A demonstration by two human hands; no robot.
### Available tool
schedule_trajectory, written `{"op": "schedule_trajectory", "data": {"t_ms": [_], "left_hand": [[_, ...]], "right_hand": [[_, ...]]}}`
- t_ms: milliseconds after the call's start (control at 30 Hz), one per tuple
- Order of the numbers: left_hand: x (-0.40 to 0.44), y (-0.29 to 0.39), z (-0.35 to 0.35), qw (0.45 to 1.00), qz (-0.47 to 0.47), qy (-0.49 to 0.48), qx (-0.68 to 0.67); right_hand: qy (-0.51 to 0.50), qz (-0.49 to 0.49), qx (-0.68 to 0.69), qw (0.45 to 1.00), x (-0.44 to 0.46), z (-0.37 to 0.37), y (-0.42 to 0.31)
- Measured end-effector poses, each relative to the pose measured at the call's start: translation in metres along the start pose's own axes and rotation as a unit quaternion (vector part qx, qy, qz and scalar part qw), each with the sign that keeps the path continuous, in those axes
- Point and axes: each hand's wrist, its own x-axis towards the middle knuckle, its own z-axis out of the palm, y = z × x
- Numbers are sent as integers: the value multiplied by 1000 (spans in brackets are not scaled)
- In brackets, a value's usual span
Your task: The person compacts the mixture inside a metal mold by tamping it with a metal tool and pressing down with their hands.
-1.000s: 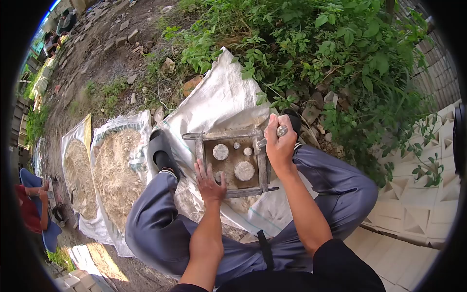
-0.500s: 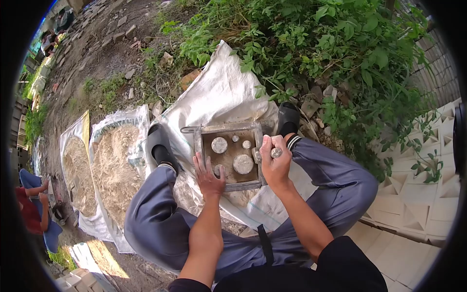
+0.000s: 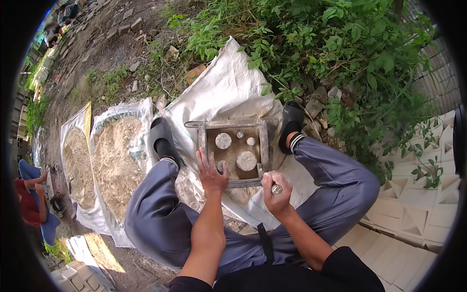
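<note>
Closed around a knobbed tool (image 3: 277, 189), the right hand (image 3: 278, 202) is just beside one corner of the frame (image 3: 265, 146) holding five round pieces (image 3: 246, 161), the left hand (image 3: 212, 178) spread over its opposite side.

A wrinkled white sheet (image 3: 231, 80) lay on the dirt ground (image 3: 109, 58), spreading beneath and beyond the square frame (image 3: 264, 146) resting on it.
</note>
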Motion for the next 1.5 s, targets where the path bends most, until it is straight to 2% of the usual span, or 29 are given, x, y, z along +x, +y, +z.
{"op": "schedule_trajectory", "data": {"t_ms": [33,100,167,233,267,300,400,433,500,567,667,767,800,900,933,1000,1100,1167,1200,1233,1367,1500], "left_hand": [[1,0,1,1000,0,1,0],[0,-5,2,1000,12,6,-11],[-4,-6,0,1000,7,3,-11],[3,0,0,1000,11,12,-18],[2,-1,2,1000,11,12,-11],[1,-3,1,1000,12,9,-3],[1,-4,0,1000,8,-7,-20],[-2,-4,-2,1000,6,-10,-19],[1,1,-4,1000,1,-11,-2],[2,1,-3,1000,1,-10,0],[-1,-3,-4,1000,1,-14,-9],[1,3,-3,1000,-2,-25,-14],[2,2,-2,1000,-1,-14,-8],[4,1,0,1000,-11,-16,4],[3,-1,0,1000,-6,-14,-3],[-1,-3,0,1000,3,-14,-11],[3,2,0,1000,7,-3,-15],[0,0,1,1000,1,-7,-1],[3,0,2,1000,-2,-6,1],[3,-1,2,1000,-1,-10,-8],[0,0,-1,1000,0,-19,-10],[0,-4,2,1000,7,-14,-17]], "right_hand": [[0,-1,0,1000,-1,1,0],[125,-100,78,984,-5,6,1],[141,-100,108,979,-13,6,15],[68,86,6,994,1,-1,5],[70,126,24,989,13,-2,-6],[71,128,24,989,10,-3,-7],[168,88,113,975,1,2,-3],[166,91,113,975,-1,3,1],[94,94,11,991,8,1,6],[82,111,7,990,16,-2,-6],[210,132,137,959,12,3,-13],[159,129,93,974,4,4,18],[133,168,89,973,14,2,9],[188,147,82,968,30,-3,-14],[201,167,90,961,34,-5,-26],[190,156,80,966,20,7,2],[176,139,47,973,33,4,3],[185,176,60,965,37,-1,-3],[211,210,129,946,40,-3,-17],[208,215,131,945,35,2,-12],[230,142,61,961,21,10,13],[204,224,99,948,26,6,-11]]}}
